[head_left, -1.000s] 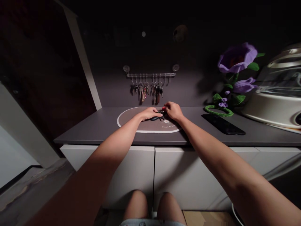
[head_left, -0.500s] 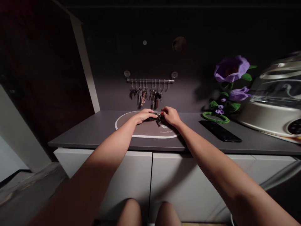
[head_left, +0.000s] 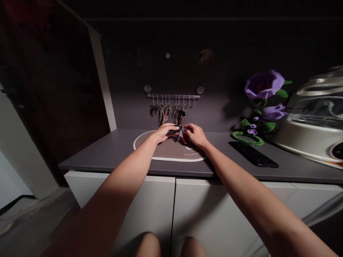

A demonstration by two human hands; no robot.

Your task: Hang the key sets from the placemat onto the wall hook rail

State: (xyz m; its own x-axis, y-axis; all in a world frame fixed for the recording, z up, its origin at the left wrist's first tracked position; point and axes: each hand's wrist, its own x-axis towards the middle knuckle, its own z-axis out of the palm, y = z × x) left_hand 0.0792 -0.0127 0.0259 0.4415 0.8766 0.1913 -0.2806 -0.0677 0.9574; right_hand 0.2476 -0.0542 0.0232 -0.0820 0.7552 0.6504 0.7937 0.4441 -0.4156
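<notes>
A bunch of keys [head_left: 181,133] hangs between my two hands, just over the brown mat with a white border [head_left: 166,151]. My left hand [head_left: 164,132] is closed on a dark part of the bunch, thumb on top. From the other side my right hand [head_left: 195,134] pinches the ring end with bent fingers. Below the right fingertips a red piece [head_left: 184,138] dangles beside a metal key. Fingers cover part of the bunch, so its exact pieces cannot be made out.
On the wall behind, a clear hook rack [head_left: 174,96] carries several key bunches [head_left: 164,111]. To the right are a black phone [head_left: 253,154], purple fabric flowers [head_left: 264,85] with a green ring base [head_left: 248,138], and a cream appliance [head_left: 308,132]. White cabinet doors [head_left: 150,200] stand below the countertop [head_left: 93,151].
The red piece, earlier up at my right fingertips, now hangs lower beside a key. Both hands stay at the bunch. The whole view has shifted slightly downward.
</notes>
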